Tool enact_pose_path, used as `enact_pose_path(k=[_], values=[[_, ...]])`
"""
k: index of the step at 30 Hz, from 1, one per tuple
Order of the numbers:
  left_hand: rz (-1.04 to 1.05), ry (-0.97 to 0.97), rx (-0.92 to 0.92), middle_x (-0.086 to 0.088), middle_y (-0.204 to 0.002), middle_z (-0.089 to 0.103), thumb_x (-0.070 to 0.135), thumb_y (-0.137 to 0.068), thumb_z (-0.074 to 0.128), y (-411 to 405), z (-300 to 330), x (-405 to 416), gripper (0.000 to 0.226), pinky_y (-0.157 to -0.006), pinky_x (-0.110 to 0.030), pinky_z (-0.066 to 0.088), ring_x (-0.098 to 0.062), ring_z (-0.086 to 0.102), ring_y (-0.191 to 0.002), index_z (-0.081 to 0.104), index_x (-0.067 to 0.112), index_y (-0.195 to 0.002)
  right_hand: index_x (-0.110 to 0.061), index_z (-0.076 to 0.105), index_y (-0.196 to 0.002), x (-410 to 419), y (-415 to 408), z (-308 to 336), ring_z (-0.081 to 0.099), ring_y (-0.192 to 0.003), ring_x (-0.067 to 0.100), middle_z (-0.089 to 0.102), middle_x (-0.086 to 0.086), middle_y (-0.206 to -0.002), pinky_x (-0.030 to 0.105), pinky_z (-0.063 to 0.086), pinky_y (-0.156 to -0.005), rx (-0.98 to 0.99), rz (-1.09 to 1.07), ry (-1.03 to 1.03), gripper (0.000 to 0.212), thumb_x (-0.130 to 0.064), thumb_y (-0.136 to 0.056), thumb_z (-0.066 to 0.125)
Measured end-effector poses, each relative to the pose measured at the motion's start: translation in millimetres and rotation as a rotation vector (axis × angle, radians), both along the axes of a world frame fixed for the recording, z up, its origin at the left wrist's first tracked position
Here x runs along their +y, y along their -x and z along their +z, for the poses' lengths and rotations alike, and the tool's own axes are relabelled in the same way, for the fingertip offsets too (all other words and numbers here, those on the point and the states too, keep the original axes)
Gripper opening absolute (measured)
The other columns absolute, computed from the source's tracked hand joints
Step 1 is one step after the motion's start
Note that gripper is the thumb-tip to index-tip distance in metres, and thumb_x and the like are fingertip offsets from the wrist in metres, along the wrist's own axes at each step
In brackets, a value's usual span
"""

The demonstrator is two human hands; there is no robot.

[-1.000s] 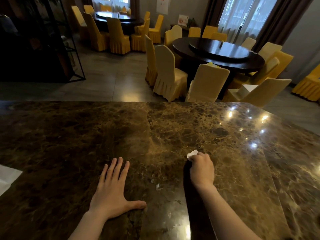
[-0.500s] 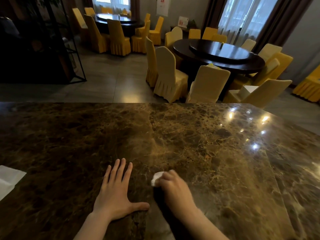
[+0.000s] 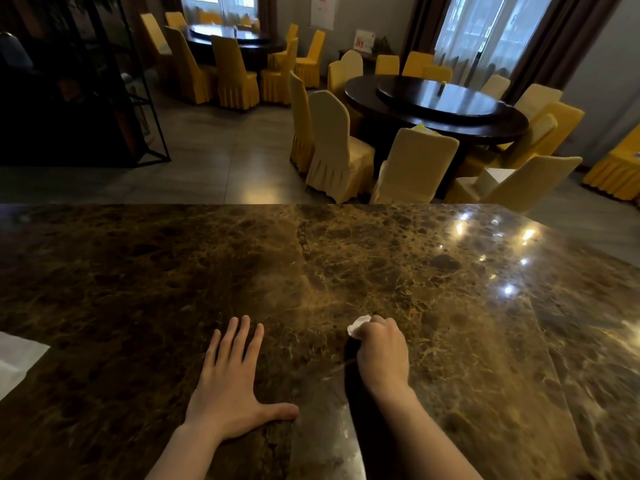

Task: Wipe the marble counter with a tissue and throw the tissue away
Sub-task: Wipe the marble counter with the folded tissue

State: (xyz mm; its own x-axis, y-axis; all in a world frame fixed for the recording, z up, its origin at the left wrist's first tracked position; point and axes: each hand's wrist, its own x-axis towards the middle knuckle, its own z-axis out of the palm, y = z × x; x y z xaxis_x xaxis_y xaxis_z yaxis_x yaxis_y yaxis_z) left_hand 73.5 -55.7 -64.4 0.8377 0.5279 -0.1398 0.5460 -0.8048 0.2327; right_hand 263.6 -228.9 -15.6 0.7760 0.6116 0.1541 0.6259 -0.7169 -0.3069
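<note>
Left hand [image 3: 231, 393] flat, fingers spread; right hand [image 3: 381, 351] fisted.

I see the marble counter [image 3: 398, 258] polished to a high gloss, brown and veined, mirroring ceiling lights. The tissue [image 3: 357, 324] in my right hand [image 3: 381, 355] looks soft, matt white paper. Beyond, chairs [image 3: 332, 147] wear pleated cloth covers; the round table [image 3: 446, 109] is dark, glossy wood.

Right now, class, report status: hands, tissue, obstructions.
Left hand flat, open on brown marble counter. Right hand clenched on crumpled white tissue. Nothing ahead of it.
</note>
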Motion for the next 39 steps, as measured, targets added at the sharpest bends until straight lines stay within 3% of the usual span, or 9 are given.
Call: enact_pose_path(k=[5,9,12,17,21,27,31,36,39], values=[[0.0,0.021,0.011,0.001,-0.166,-0.04,0.121,-0.043,0.025,0,1,0,0.156,-0.128,-0.049,-0.021,-0.017,-0.044,-0.15,-0.031,0.029,-0.156,-0.025,0.079,-0.097,3,41,-11,0.058,-0.088,0.014,0.067,-0.008,-0.092,0.026,0.046,-0.068,0.123,0.294,-0.027,0.022,-0.008,-0.085,0.072],[0.0,0.018,0.003,0.003,-0.166,-0.04,0.121,-0.044,0.025,0,-2,0,0.154,-0.125,-0.047,-0.026,-0.015,-0.046,-0.148,-0.033,0.031,-0.155,-0.025,0.07,-0.123,-13,10,7,0.069,-0.079,0.001,0.074,-0.007,-0.098,0.017,0.053,-0.069,0.858,0.0,-0.475,0.039,0.003,-0.097,0.06],[0.005,0.015,0.001,0.003,-0.166,-0.04,0.121,-0.044,0.026,0,-1,0,0.154,-0.125,-0.047,-0.026,-0.015,-0.045,-0.148,-0.032,0.031,-0.155,-0.019,0.08,-0.099,-16,-5,16,0.071,-0.079,0.017,0.078,0.008,-0.092,0.029,0.054,-0.07,1.176,-0.108,-0.635,0.031,0.004,-0.098,0.058],[0.012,0.021,-0.008,0.004,-0.166,-0.04,0.121,-0.044,0.026,0,-1,1,0.153,-0.125,-0.046,-0.027,-0.015,-0.045,-0.149,-0.033,0.032,-0.154,-0.021,0.077,-0.072,-7,10,9,0.062,-0.087,0.012,0.066,-0.002,-0.092,0.018,0.046,-0.071,0.44,-0.039,-0.351,0.035,0.007,-0.088,0.063],[0.01,0.017,0.0,0.003,-0.166,-0.04,0.12,-0.044,0.026,0,-2,1,0.154,-0.128,-0.048,-0.022,-0.015,-0.045,-0.149,-0.032,0.031,-0.155,-0.019,0.078,-0.1,-6,41,-6,0.052,-0.1,0.014,0.063,-0.005,-0.106,0.029,0.05,-0.082,0.089,0.386,-0.031,0.022,-0.01,-0.093,0.059],[0.006,0.003,-0.006,0.002,-0.167,-0.038,0.12,-0.045,0.025,0,-3,1,0.153,-0.128,-0.048,-0.021,-0.016,-0.042,-0.151,-0.03,0.031,-0.156,-0.024,0.068,-0.107,-24,62,-8,0.058,-0.093,0.012,0.069,-0.01,-0.099,0.027,0.054,-0.073,0.016,0.485,-0.064,0.014,-0.03,-0.101,0.057],[0.003,0.006,0.0,0.003,-0.167,-0.038,0.12,-0.045,0.026,1,-2,1,0.154,-0.127,-0.046,-0.024,-0.016,-0.042,-0.151,-0.031,0.031,-0.156,-0.025,0.068,-0.08,-27,57,-7,0.061,-0.075,0.013,0.066,-0.01,-0.081,0.026,0.048,-0.052,-0.002,0.369,-0.002,0.014,-0.025,-0.078,0.082],[-0.008,0.0,0.003,0.002,-0.167,-0.038,0.12,-0.044,0.025,-7,2,4,0.154,-0.129,-0.048,-0.021,-0.016,-0.042,-0.151,-0.03,0.031,-0.157,-0.012,0.077,-0.083,-20,4,-7,0.064,-0.09,0.024,0.072,0.004,-0.09,0.033,0.05,-0.073,0.037,-0.116,-0.166,0.011,-0.006,-0.089,0.07],[-0.002,-0.007,0.04,0.001,-0.166,-0.041,0.121,-0.044,0.022,-5,1,6,0.154,-0.13,-0.051,-0.017,-0.017,-0.042,-0.151,-0.033,0.03,-0.155,-0.017,0.075,-0.091,-1,52,-21,0.063,-0.096,0.016,0.072,-0.002,-0.098,0.024,0.049,-0.076,0.093,0.151,-0.166,0.014,-0.005,-0.084,0.074]])
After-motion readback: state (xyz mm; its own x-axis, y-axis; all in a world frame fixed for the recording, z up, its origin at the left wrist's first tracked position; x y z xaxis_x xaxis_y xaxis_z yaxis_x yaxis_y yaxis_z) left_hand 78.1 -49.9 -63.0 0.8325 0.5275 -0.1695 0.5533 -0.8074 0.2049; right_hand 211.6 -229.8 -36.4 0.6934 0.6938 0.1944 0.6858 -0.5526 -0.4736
